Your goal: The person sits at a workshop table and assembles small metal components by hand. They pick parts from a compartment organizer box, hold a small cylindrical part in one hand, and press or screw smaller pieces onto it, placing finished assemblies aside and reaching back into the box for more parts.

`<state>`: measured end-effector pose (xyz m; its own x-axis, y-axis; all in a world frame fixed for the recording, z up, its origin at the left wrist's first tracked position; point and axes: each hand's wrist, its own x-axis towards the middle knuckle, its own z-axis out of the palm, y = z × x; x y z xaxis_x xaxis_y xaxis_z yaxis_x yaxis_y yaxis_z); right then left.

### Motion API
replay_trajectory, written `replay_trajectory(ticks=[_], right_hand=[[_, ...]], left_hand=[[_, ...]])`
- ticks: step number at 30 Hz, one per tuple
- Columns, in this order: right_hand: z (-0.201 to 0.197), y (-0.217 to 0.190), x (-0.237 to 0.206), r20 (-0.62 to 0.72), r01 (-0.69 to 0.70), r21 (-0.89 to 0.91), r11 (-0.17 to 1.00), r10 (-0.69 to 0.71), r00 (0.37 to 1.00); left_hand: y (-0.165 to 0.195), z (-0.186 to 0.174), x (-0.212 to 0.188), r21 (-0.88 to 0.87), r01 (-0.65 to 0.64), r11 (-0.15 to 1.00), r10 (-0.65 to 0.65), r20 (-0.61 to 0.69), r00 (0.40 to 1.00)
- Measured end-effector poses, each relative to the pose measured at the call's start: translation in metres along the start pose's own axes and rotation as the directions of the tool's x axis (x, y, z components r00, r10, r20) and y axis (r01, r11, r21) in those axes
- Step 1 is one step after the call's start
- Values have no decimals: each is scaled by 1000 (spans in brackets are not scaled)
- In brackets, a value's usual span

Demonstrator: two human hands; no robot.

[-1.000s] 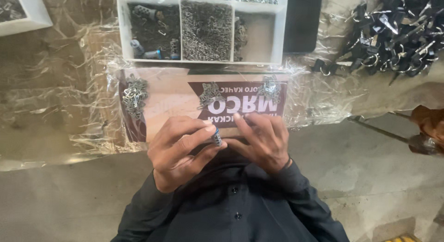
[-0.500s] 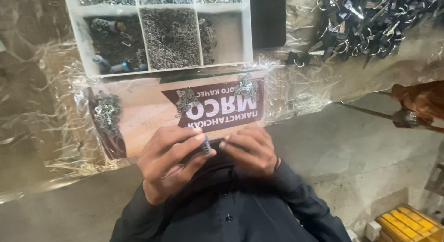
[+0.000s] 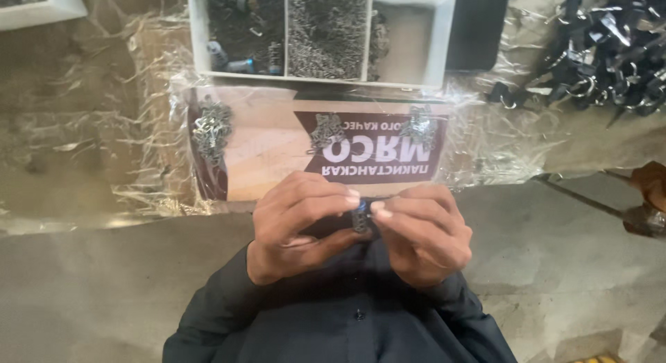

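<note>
both hands pinching a small metal piece over the desk edge

the left hand [image 3: 302, 224] and right hand [image 3: 420, 231] meet fingertip to fingertip, pressed together around a small metal piece [image 3: 360, 217] held just above the dark shirt [image 3: 347, 314]. just beyond them lies a printed card [image 3: 277, 144] under clear plastic wrap [image 3: 139, 162] on the desk [image 3: 69, 127], with three little clusters of metal parts [image 3: 211, 127] resting on it. further off sits a white divided tray [image 3: 433, 51] of small hardware, and a heap of dark clips [image 3: 596, 51] to the right.
</note>
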<state>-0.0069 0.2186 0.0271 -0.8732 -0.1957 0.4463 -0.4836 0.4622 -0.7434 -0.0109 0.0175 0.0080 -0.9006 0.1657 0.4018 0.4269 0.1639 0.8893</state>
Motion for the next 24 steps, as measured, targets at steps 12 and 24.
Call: replay_trajectory(ticks=[12,24], right_hand=[[6,11,-9,49,132,-139,981,-126,991],[87,2,14,414,171,-310,935,-29,910]], left_hand=[[-3,-1,2,77,-3,997,0,30,1000],[0,-62,-35,-8,186,983,-180,-297,938]])
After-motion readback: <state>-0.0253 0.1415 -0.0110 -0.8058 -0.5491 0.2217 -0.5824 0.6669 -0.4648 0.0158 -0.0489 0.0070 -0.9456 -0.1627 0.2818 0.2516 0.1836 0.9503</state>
